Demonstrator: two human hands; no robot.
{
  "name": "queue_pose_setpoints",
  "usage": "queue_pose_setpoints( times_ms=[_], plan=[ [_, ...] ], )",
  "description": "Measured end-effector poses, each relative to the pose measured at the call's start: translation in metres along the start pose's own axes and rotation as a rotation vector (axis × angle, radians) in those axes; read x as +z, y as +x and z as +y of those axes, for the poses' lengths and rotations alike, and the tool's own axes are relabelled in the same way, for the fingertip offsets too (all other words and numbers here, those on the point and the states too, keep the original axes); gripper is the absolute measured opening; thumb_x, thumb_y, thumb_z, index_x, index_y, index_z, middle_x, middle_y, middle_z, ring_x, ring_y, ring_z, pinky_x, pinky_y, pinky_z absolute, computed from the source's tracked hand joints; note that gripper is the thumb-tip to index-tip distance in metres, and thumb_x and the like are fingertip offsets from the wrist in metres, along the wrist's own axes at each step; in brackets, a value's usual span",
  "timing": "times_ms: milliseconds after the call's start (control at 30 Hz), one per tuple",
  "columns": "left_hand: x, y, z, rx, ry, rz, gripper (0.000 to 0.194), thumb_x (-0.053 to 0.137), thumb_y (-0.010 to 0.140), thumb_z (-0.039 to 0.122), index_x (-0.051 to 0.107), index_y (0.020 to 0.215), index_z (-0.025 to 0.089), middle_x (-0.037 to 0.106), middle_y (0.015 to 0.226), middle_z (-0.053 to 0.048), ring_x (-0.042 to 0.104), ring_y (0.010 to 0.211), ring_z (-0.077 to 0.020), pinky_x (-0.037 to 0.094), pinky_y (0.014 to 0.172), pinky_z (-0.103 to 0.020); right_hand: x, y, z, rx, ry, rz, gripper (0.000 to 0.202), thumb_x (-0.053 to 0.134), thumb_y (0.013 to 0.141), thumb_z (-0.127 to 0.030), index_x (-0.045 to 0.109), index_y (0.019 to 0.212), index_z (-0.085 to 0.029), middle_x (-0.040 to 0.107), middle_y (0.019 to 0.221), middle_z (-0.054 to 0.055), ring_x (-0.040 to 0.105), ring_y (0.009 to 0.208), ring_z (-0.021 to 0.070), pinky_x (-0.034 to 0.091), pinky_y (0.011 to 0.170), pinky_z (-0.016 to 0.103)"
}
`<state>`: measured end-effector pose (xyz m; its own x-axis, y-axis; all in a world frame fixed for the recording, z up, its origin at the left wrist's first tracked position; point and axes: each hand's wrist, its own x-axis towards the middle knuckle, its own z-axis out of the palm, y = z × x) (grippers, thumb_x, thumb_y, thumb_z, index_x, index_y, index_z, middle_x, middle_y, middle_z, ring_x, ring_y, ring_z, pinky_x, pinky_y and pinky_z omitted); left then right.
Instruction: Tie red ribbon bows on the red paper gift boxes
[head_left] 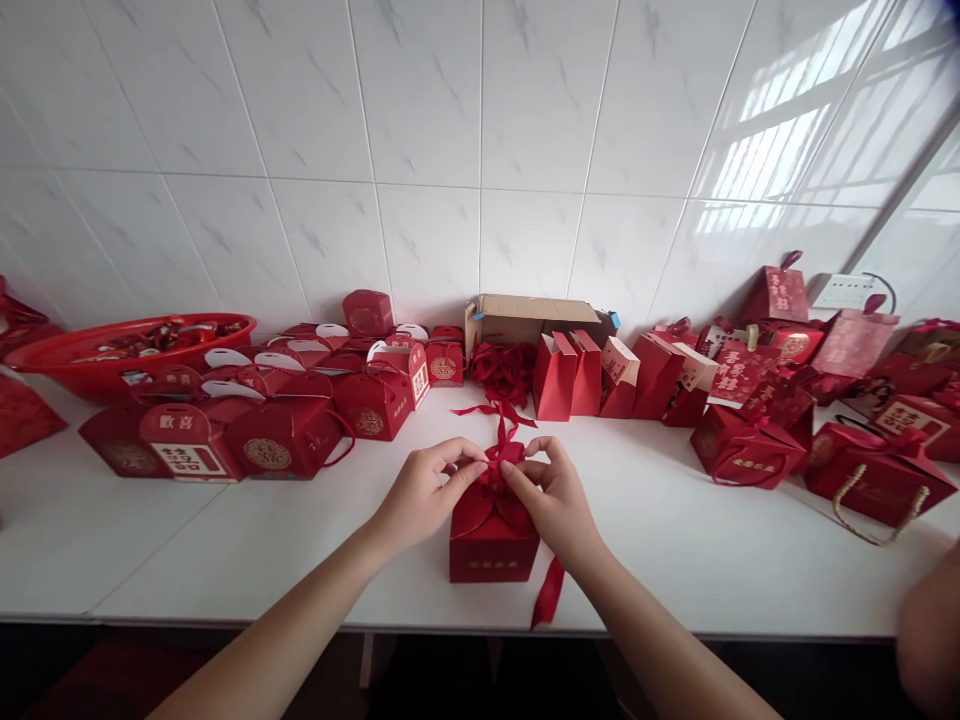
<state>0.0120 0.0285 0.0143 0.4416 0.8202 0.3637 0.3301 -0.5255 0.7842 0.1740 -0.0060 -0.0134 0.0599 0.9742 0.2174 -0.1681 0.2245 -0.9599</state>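
A red gift box (494, 556) with petal-shaped top flaps stands upright on the white table, close to its front edge. Over the flaps, a red ribbon (550, 592) is gathered in loops, and one tail hangs down beyond the box's right side to the table edge. My left hand (429, 490) pinches the ribbon at the top of the box between thumb and index finger. From the other side, my right hand (556, 497) also pinches the ribbon, its fingertips almost touching the left ones. The exact knot is partly hidden behind the fingers.
Red handled boxes (277, 440) are grouped at the left, before a red basin (82, 350) of small wrapped items. Behind my hands lie a cardboard box (525, 305), loose ribbons (502, 372) and red paper bags (555, 378). More gift boxes (750, 450) crowd the right, near someone's blurred arm (930, 630).
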Motion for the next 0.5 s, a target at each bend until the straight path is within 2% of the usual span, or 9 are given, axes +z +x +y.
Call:
queue_pose_setpoints(
  times_ms=[133,233,367,500],
  plan=[
    [0.006,-0.003,0.003,0.040,-0.007,0.008,0.014,0.051,0.087,0.029,0.057,0.081,0.018,0.060,0.076,0.001,0.057,0.074,-0.0119,0.045,0.068,-0.022,0.002,0.000,0.000,-0.040,-0.065,-0.013,0.030,0.062,0.079,-0.040,0.039,0.083,-0.022,0.061,0.059,-0.005,0.044,0.047,0.0082,0.030,0.047,0.019],
    [0.009,-0.004,0.006,0.081,0.012,0.017,0.005,0.057,0.081,0.023,0.057,0.080,0.018,0.062,0.078,0.001,0.057,0.074,-0.0111,0.045,0.071,-0.021,0.002,-0.001,0.000,-0.083,-0.166,-0.008,0.022,0.060,0.081,-0.038,0.050,0.082,-0.019,0.063,0.067,0.000,0.053,0.057,0.0115,0.039,0.054,0.022],
    [0.014,-0.005,0.000,0.113,0.047,0.100,0.003,0.057,0.079,0.018,0.059,0.076,0.018,0.065,0.076,0.001,0.058,0.073,-0.0112,0.046,0.071,-0.021,-0.001,-0.003,0.000,-0.181,-0.369,0.034,0.020,0.055,0.084,-0.036,0.062,0.082,-0.017,0.064,0.077,0.004,0.057,0.068,0.0154,0.045,0.065,0.028],
    [0.018,-0.007,-0.007,0.092,0.014,0.154,0.004,0.058,0.078,0.016,0.061,0.075,0.018,0.067,0.077,0.000,0.061,0.075,-0.0123,0.047,0.074,-0.023,-0.004,-0.007,0.000,-0.259,-0.493,0.032,0.020,0.060,0.081,-0.035,0.069,0.086,-0.019,0.062,0.084,0.006,0.057,0.071,0.0160,0.047,0.063,0.028]
  ],
)
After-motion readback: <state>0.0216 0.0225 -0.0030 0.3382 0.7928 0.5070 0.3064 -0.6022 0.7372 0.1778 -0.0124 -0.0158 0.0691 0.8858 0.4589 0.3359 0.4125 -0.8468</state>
